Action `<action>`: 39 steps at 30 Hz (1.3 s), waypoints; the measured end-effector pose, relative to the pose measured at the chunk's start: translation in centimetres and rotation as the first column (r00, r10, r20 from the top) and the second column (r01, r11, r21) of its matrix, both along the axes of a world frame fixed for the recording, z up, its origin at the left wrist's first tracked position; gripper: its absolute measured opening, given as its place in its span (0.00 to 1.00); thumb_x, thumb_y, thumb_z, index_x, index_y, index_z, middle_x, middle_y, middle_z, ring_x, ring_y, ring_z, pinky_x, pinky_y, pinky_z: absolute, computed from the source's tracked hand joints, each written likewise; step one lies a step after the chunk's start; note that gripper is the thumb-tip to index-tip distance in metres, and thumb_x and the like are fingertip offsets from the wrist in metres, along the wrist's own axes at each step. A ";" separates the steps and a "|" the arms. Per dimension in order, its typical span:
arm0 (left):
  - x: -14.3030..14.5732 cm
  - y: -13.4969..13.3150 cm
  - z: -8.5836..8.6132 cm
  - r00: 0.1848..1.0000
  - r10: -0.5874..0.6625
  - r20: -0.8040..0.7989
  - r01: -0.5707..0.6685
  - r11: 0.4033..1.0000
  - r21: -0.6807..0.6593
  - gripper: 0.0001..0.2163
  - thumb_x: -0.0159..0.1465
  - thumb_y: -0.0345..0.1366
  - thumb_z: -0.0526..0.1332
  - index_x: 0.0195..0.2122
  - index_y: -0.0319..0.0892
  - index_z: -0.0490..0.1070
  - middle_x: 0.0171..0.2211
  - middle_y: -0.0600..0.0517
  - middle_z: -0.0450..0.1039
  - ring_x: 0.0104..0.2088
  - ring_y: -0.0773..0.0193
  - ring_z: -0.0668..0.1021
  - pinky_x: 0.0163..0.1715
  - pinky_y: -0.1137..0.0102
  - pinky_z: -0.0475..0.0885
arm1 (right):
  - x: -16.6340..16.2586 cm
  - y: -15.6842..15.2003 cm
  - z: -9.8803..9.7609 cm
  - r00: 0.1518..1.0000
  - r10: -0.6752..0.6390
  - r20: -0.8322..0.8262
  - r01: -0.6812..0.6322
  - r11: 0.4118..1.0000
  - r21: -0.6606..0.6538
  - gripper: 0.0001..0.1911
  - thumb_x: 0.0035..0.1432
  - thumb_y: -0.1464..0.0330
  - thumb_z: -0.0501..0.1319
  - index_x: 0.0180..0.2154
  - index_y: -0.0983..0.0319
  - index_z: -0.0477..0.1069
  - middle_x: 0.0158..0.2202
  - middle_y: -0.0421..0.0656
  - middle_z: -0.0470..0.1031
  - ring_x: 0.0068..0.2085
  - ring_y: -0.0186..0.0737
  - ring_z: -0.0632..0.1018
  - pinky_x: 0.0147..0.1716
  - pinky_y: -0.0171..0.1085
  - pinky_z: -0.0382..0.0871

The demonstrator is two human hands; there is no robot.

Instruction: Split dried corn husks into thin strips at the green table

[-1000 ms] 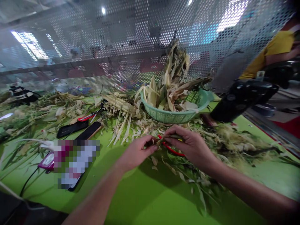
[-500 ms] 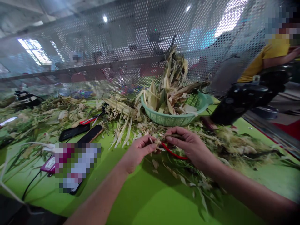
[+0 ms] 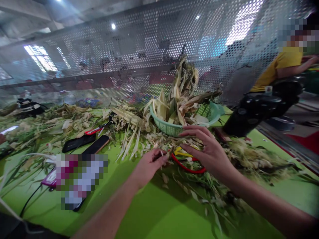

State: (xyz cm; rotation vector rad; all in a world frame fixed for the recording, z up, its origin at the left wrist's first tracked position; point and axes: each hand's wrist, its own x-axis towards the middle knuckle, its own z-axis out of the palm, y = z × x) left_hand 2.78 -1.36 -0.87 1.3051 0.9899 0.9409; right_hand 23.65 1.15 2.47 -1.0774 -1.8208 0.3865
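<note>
**A:** Where are my hands just now?

**B:** My left hand point(image 3: 149, 164) has its fingers pinched together on a short bit of stalk point(image 3: 161, 153). It is low over the green counter point(image 3: 159, 212), just in front of the basket point(image 3: 215, 114). My right hand point(image 3: 210, 151) hovers above the red-handled snips point(image 3: 189, 168), fingers spread apart and empty as far as I can see.

**A:** What could go wrong?

**B:** The snips lie half buried in leaf scraps right under my right palm. If I lower that hand blind, I judge a finger could meet the blades, and I cannot tell whether they lie open. The stalk is small and held by the tips only, so a tug could drop it into the litter. The basket is piled high with husks point(image 3: 184, 86), and a knock from my wrist might spill some. The two phones point(image 3: 96, 144) lie well to the left, where swept waste could cover them.

**A:** Any writing?

**B:** None I can read. The phones are dark, one patch on the left is blurred out, and the basket and snips show no label.
</note>
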 end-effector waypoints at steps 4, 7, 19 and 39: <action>0.0 -0.1 -0.1 0.997 0.011 -0.083 -0.006 0.998 0.057 0.13 0.61 0.46 0.62 0.38 0.42 0.72 0.33 0.49 0.72 0.35 0.63 0.73 0.36 0.69 0.67 | 0.0 -0.3 0.4 0.971 -0.066 0.230 0.028 0.986 0.164 0.09 0.54 0.61 0.66 0.39 0.53 0.76 0.52 0.46 0.70 0.55 0.55 0.68 0.54 0.55 0.59; 0.2 -0.2 -0.3 0.995 -0.008 -0.096 0.017 0.996 0.086 0.12 0.61 0.45 0.62 0.37 0.42 0.71 0.33 0.49 0.72 0.35 0.63 0.73 0.35 0.69 0.66 | -0.2 -0.4 -0.1 0.956 -0.078 0.283 0.019 0.978 0.206 0.06 0.55 0.62 0.65 0.36 0.54 0.76 0.52 0.45 0.71 0.54 0.54 0.70 0.53 0.55 0.59; 0.7 -0.4 -0.2 0.982 0.120 0.146 -0.093 0.979 -0.179 0.13 0.57 0.45 0.66 0.33 0.41 0.68 0.29 0.53 0.71 0.30 0.68 0.74 0.33 0.72 0.67 | -0.6 -1.8 -0.1 0.937 -0.125 0.327 -0.044 0.884 0.465 0.09 0.59 0.72 0.61 0.34 0.53 0.78 0.46 0.43 0.75 0.47 0.48 0.71 0.45 0.48 0.60; 0.2 -0.2 -0.4 0.929 0.123 0.350 -0.019 0.958 -0.286 0.11 0.58 0.38 0.66 0.40 0.42 0.69 0.35 0.51 0.75 0.33 0.68 0.77 0.37 0.72 0.71 | -0.6 -0.9 -1.0 0.986 -0.010 0.167 -0.017 0.987 0.159 0.04 0.59 0.65 0.62 0.34 0.56 0.76 0.45 0.44 0.75 0.47 0.47 0.74 0.48 0.48 0.63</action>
